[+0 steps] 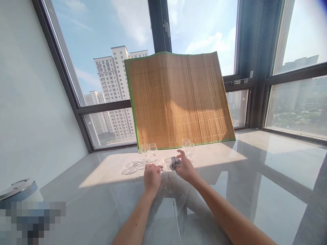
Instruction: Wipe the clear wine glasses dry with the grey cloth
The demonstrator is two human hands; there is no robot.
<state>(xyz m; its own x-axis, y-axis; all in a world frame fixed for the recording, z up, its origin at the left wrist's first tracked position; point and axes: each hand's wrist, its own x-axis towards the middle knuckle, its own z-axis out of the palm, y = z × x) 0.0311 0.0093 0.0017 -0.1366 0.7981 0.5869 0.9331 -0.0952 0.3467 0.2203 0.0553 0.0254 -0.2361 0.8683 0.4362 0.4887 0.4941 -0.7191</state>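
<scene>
My left hand is closed on a small clear glass; only a shiny bit shows past the fingers, and its full shape is hidden. Close beside it, my right hand grips a grey cloth, with the index finger raised. Clear stemmed glasses stand in two groups on the tiled surface. To the left are a front glass, a taller-looking glass and one partly behind them. Just beyond my right hand are two more, a nearer glass and a rear glass.
A folded bamboo mat with green edging leans against the windows behind the glasses. The glossy tiled ledge carries sunlight, shadows and reflections. A lidded container stands at the lower left, near the white wall.
</scene>
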